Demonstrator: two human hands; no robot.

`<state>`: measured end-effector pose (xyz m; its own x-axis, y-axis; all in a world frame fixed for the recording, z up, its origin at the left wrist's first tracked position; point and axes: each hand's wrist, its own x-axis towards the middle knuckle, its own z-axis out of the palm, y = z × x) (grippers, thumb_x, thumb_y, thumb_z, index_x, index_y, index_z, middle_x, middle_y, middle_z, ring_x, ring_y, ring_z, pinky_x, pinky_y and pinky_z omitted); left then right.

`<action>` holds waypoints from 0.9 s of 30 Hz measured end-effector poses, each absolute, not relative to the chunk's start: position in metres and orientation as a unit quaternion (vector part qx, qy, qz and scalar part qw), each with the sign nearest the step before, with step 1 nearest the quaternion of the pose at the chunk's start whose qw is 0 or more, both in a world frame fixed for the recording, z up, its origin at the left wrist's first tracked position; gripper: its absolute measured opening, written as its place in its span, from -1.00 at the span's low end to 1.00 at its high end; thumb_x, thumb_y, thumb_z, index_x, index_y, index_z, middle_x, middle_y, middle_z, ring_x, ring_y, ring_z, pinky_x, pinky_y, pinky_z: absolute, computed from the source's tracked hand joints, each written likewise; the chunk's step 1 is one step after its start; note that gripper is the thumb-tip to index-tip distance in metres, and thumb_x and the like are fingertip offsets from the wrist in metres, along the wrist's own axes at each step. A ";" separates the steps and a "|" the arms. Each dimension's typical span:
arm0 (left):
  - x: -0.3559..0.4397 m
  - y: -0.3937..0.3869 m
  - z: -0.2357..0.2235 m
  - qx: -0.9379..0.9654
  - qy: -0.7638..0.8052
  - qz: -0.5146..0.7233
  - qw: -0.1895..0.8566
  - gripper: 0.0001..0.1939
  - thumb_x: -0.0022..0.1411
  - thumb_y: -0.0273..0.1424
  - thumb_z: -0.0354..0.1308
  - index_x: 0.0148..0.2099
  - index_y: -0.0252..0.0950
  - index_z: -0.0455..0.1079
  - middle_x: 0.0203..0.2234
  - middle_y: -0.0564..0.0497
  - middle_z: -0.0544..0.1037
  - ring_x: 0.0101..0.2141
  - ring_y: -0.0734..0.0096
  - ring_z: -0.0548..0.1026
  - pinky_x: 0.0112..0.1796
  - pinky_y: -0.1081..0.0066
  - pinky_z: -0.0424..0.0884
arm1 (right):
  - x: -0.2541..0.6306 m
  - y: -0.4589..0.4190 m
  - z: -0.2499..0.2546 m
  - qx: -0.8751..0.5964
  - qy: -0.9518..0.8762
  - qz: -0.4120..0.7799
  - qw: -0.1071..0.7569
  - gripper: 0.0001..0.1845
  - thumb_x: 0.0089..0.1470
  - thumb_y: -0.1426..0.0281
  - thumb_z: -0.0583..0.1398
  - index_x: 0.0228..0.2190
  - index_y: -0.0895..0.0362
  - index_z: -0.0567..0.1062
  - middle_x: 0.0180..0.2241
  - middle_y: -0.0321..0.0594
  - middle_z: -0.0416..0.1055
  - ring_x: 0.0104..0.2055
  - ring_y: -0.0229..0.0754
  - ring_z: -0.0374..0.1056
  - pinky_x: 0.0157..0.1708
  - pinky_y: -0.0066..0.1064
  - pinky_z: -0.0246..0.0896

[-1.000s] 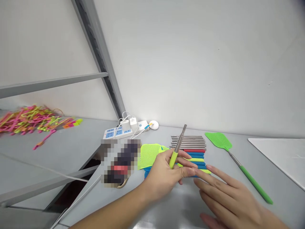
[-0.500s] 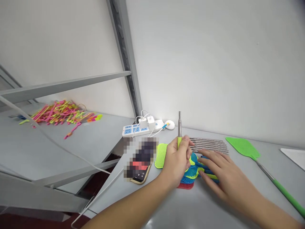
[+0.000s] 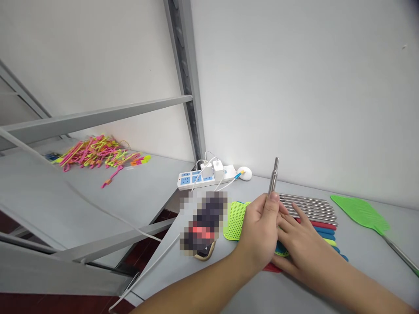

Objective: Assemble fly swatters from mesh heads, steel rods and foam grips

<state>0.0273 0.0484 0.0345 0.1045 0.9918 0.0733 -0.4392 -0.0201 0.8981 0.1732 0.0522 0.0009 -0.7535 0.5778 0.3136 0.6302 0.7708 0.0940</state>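
Things look partway along, as far as can be judged: one bright green plastic fly swatter lies at the right with its mesh head joined to a metal shaft, the start of a green handle just showing at the edge of view, while the other pieces seem to be waiting in groups. A row of slim, shiny silver metal rods lies behind your hands, with red, blue and yellow-green rounded bars lined up just in front of it; whether any of these connect to pieces under your right hand, you can't tell from here. Your left hand is closed around a silver metal tube, which stands nearly upright above the grey tabletop, leaning slightly right, its top stepping down to a narrower neck and its lower end hidden in your grip. Your right hand is open, fingers spread and reaching in against the left, over the colored pieces; it has no visible grip on anything. A flat yellow-green perforated plastic mesh piece shows beside your left hand, and a red piece peeks out below your hands.
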 end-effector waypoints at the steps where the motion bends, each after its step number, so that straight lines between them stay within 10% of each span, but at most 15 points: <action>1: 0.027 0.047 0.034 0.423 0.334 0.580 0.611 -0.50 0.33 0.05 0.02 -0.39 -0.30 0.33 -0.67 0.20 0.14 -0.65 0.62 0.11 -0.55 0.52 0.15 | 0.174 0.051 0.001 -0.319 -0.929 -0.113 0.149 -0.51 0.21 0.16 0.15 0.12 0.07 0.35 0.25 0.00 0.23 0.31 0.20 0.09 0.18 0.34 -0.04; 9: 0.028 0.045 0.032 0.477 0.361 0.559 0.574 -0.51 0.38 0.02 -0.07 -0.35 -0.28 0.32 -0.68 0.21 0.09 -0.63 0.56 0.06 -0.53 0.46 0.10 | 0.177 0.045 0.002 -0.302 -0.909 -0.119 0.260 -0.79 0.25 0.50 0.09 -0.21 0.09 0.51 0.00 -0.09 0.49 0.19 0.03 0.28 0.27 0.22 -0.26; 18: -0.019 0.050 0.055 0.758 0.539 0.304 0.204 -0.52 0.41 -0.05 -0.12 -0.48 -0.23 0.02 -0.67 0.16 0.17 -0.58 0.44 0.14 -0.49 0.39 -0.01 | 0.198 0.032 -0.009 -0.291 -0.892 -0.112 0.327 -0.67 0.25 0.58 0.03 -0.15 0.09 0.54 -0.08 -0.23 0.54 0.05 -0.08 0.38 0.29 0.22 -0.31; 27: -0.056 0.049 0.040 0.797 0.592 0.104 0.060 -0.57 0.45 -0.14 -0.17 -0.39 -0.23 0.30 -0.48 0.04 0.53 -0.39 0.19 0.47 -0.24 0.17 0.29 | 0.230 0.031 0.000 -0.204 -0.922 -0.213 0.251 -0.61 0.29 0.53 -0.02 0.02 0.17 0.50 -0.04 -0.18 0.54 0.00 -0.10 0.41 0.34 0.10 -0.43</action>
<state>-0.0559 0.0495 0.0395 0.2781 0.9560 0.0937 0.9309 -0.2922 0.2189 0.2296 0.0308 -0.0004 -0.7899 0.2697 0.5507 0.4842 0.8254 0.2903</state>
